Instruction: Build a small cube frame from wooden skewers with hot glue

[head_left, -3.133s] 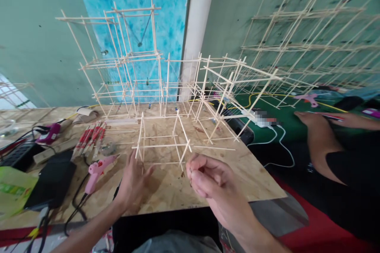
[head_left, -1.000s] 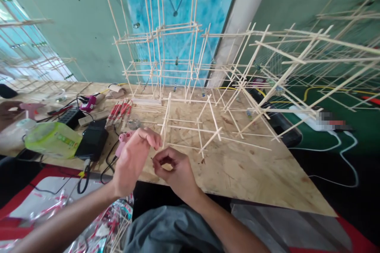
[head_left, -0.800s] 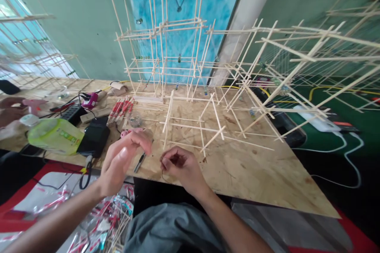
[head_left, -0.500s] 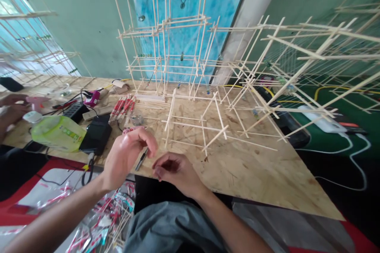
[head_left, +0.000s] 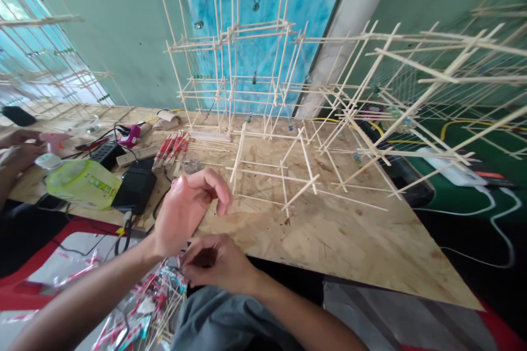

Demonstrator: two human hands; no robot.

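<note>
I can read no words or numbers here: the small label on the yellow-green bottle beside me is illegible, and the wrappers below show only blurred color.

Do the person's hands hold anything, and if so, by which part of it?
No object shows in the left hand. The right hand curls as if pinching; whether it holds anything cannot be told.

You wear a loose slate-grey garment, plain and matte where it shows, creased into soft, uneven folds, while your left hand and right hand are bare, forearms included.
</note>
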